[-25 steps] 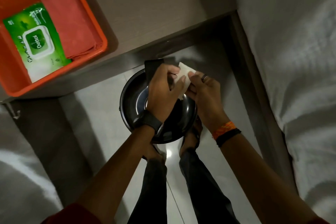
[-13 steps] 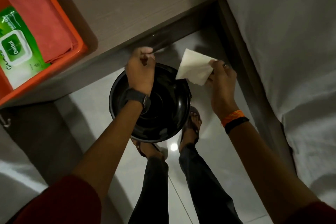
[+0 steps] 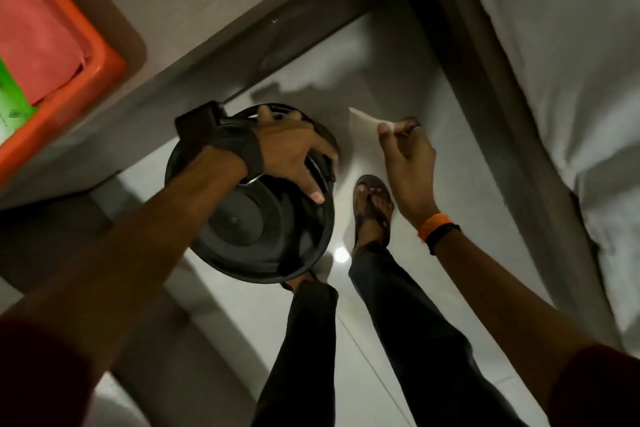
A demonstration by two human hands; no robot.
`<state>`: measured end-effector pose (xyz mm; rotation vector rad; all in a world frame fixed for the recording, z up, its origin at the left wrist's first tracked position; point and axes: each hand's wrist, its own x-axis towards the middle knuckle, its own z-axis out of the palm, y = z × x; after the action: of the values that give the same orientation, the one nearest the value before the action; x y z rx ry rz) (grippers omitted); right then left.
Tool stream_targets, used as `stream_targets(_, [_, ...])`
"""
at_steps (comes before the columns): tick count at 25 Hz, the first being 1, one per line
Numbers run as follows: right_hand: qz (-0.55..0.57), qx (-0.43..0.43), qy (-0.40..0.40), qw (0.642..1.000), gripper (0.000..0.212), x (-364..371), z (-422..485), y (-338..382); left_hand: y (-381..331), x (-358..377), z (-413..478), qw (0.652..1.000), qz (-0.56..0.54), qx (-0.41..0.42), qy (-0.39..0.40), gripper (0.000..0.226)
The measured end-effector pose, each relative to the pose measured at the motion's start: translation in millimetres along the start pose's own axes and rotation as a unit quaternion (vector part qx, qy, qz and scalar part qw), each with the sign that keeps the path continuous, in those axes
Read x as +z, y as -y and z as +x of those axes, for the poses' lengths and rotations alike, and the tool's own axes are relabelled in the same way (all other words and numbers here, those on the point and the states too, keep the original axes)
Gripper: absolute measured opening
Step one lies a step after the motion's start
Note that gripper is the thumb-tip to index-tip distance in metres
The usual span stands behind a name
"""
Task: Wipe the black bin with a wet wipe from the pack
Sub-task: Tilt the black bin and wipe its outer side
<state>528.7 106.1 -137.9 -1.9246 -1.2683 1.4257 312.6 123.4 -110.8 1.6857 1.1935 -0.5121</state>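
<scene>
Left hand (image 3: 294, 152) clamped over black bin (image 3: 256, 218) rim, fingers curled inside, bin held above floor. Right hand (image 3: 408, 163) just beside, pinching white wet wipe (image 3: 363, 121) between thumb and fingertips.

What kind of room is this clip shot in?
Probably a bedroom, perhaps a hotel room: white bedding on the right, a wooden bedside table and a glossy tiled floor. The left hand holds a small black bin.
</scene>
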Motion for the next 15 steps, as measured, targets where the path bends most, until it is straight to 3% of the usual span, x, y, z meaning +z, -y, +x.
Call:
stream_targets(3, [-0.057,-0.051,0.13,0.989,0.015,24,-50,-8,28,23,-61,0.989,-0.134,0.007,-0.055,0.071])
stream_targets(5, [-0.102,-0.098,0.251,0.958,0.038,47,-84,-12,38,44,-83,0.974,-0.208,0.016,-0.093,0.057])
stream_targets(7, [-0.145,-0.181,0.322,0.918,0.054,62,-98,-20,45,64,-89,0.954,-0.266,0.024,-0.135,0.052])
stream_targets(9, [-0.22,-0.262,0.318,0.884,0.064,71,-72,-32,57,81,-92,0.934,-0.307,0.027,-0.182,0.052])
stream_targets(10, [-0.25,-0.245,0.291,0.89,0.066,75,-49,-36,63,88,-94,0.926,-0.318,0.023,-0.201,0.053])
stream_targets(13, [-0.293,-0.069,0.21,0.93,0.06,72,17,-34,73,101,-98,0.916,-0.335,0.011,-0.22,0.055])
stream_targets(15, [-0.286,-0.085,0.233,0.926,0.057,72,4,-29,76,101,-98,0.908,-0.351,-0.003,-0.229,0.053])
